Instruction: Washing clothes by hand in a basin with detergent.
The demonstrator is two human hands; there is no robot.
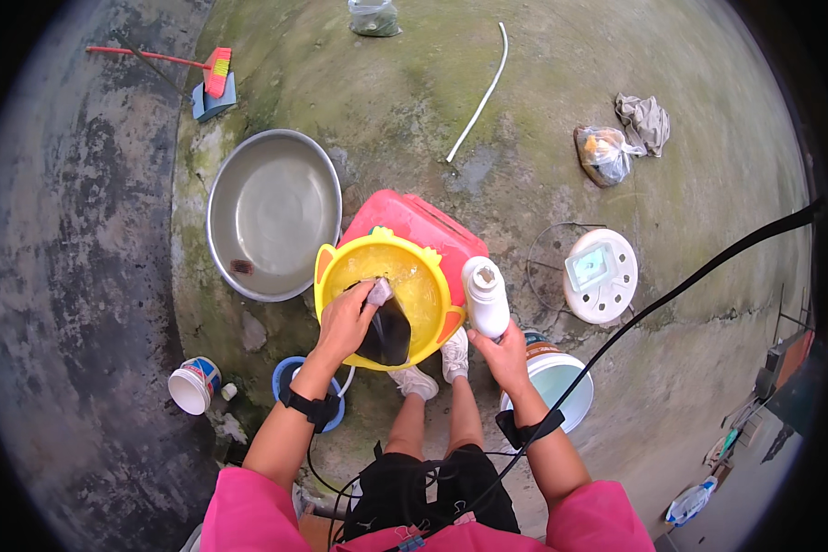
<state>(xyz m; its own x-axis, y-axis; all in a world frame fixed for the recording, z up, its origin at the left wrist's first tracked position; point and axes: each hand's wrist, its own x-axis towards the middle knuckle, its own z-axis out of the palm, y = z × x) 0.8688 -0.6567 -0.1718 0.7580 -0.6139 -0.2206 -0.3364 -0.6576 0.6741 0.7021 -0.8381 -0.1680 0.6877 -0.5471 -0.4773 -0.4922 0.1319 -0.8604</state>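
Note:
My left hand [345, 320] is closed over the near left part of a yellow basin [320, 293] with orange ear-shaped tabs. It grips a black item [388, 336] whose exact kind I cannot make out; a pale greyish piece [379, 292] shows at the fingertips. Water lies in the basin under it. My right hand [503, 357] is wrapped round the lower end of a white plastic bottle [488, 299], just right of the basin. The bottle's neck points away from me. Under the basin is a red stool-like support [414, 217], partly hidden.
A large metal tub [213, 212] with water stands at left. Close by are a blue basin [278, 379], a small white bucket [191, 390] and a larger bucket [575, 419]. Farther off lie a white hose [479, 108], a bagged bundle [605, 158] and a round white device [602, 308].

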